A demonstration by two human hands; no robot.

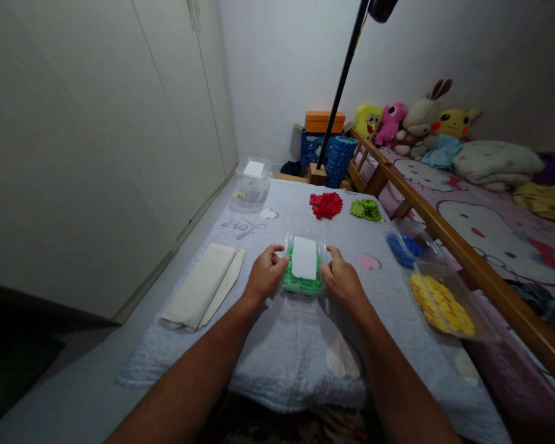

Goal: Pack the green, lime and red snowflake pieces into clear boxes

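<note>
A clear plastic container (304,264) with a white label on its lid stands in front of me, holding small green pieces (300,283). My left hand (267,271) grips its left side, the thumb on the lid's edge. On the opposite side my right hand (345,280) holds the rim with bent fingers. Beyond the container lie a pile of red pieces (326,205) and a pile of light green pieces (366,210) on the cloth.
A folded beige cloth (201,285) lies at left. Empty clear containers (253,185) stand at the far left. Along the right edge are a container of blue pieces (404,248) and a bag-like clear container of yellow pieces (441,305), beside a wooden bed rail (430,213).
</note>
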